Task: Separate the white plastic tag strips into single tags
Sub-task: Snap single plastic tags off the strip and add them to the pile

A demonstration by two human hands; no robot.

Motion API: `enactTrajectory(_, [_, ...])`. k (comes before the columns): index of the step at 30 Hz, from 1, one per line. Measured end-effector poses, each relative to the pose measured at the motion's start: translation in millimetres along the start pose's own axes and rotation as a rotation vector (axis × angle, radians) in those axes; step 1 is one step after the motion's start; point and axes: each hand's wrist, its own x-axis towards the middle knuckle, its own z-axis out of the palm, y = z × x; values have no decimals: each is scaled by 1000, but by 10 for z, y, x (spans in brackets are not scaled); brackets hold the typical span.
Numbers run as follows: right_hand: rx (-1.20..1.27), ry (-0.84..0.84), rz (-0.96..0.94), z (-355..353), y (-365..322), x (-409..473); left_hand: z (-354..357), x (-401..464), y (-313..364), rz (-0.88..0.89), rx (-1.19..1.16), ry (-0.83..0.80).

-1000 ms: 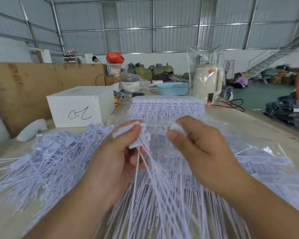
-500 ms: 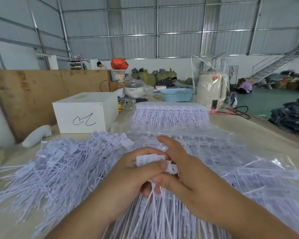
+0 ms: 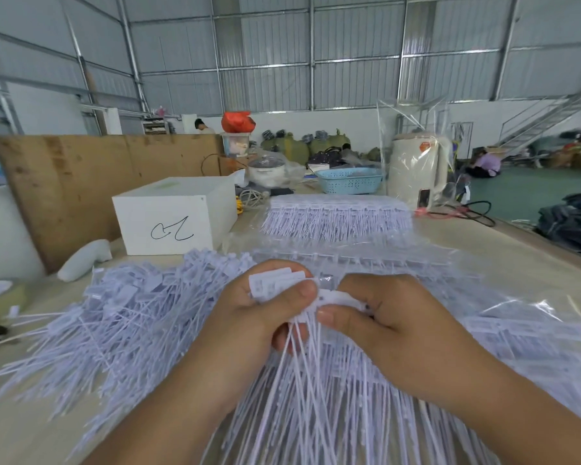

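White plastic tag strip (image 3: pixel 336 298) now pinched between left hand (image 3: pixel 265 317) and right hand (image 3: pixel 379 317), lowered (closer than before); next tag seemingly ready to snap.

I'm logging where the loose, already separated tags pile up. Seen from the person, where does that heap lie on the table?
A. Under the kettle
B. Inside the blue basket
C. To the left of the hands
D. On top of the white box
C: the heap of single tags spreads over the table left of the left hand, while the right hand pinches the tag strip.
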Motion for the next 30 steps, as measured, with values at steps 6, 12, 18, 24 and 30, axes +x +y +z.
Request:
enactTrajectory(6, [242,429,141,55,-56,48,32,25,-7,-127,-335,172])
enactTrajectory(12, [440,33,58,22,-15,-28,11,11,-17,-96,-140,79])
enactTrajectory(18, [237,-162,-15,139,74,3,50,-32,-54,-161,-78,-20])
enactTrajectory(24, [174,-196,13,153,87,-9,55,-35,-53,-80,37,-112])
enactTrajectory(30, [253,-251,80,-3,76,-4,-28,18,-22,-97,-24,0])
